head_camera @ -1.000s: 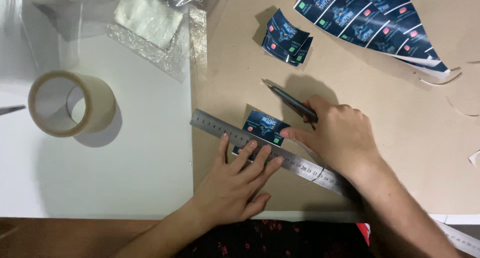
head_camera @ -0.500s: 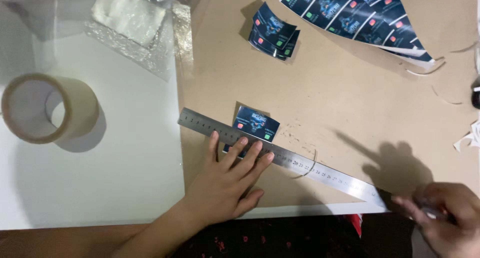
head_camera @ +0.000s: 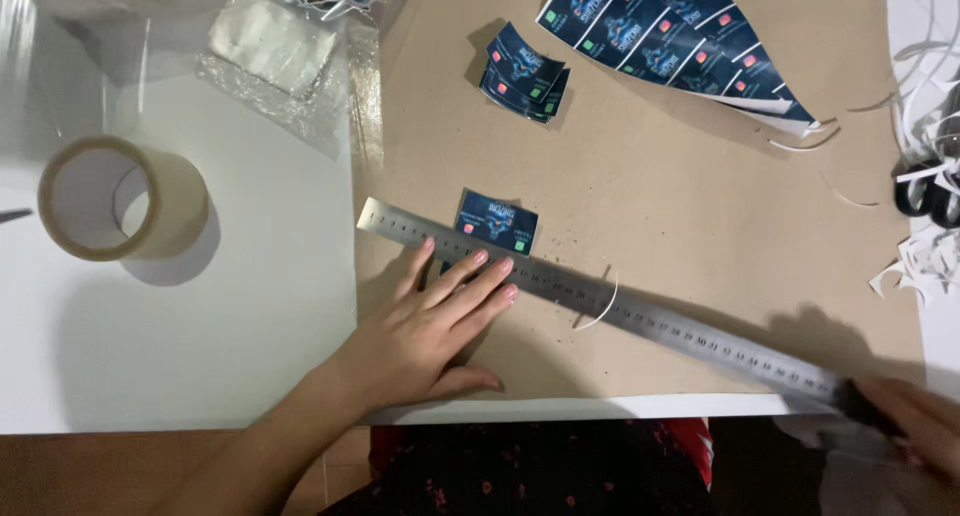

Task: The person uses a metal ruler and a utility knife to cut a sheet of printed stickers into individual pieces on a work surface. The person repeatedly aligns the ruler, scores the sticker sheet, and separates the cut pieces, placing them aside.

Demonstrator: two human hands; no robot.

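My left hand [head_camera: 430, 326] lies flat with fingers spread, its fingertips pressing on a long steel ruler [head_camera: 650, 316] that runs diagonally across a brown cardboard mat [head_camera: 700, 196]. A small dark blue printed card [head_camera: 497, 222] lies against the ruler's upper edge, just above my fingertips. My right hand [head_camera: 915, 426] is at the lower right corner beside the ruler's far end, curled around a dark tool [head_camera: 855, 398] of which only the tip shows. A thin white paper sliver [head_camera: 600, 311] curls across the ruler.
A roll of clear tape [head_camera: 120, 198] stands on the white table at left. Bubble wrap [head_camera: 275, 51] lies at the top left. A stack of cut cards [head_camera: 522, 73] and a printed sheet [head_camera: 680, 41] lie at the top. Black scissors [head_camera: 925, 191] and paper trimmings [head_camera: 930, 261] are at right.
My right hand with the dark tool left the card and swept along the ruler to its lower right end. My left hand stayed pressed on the ruler.
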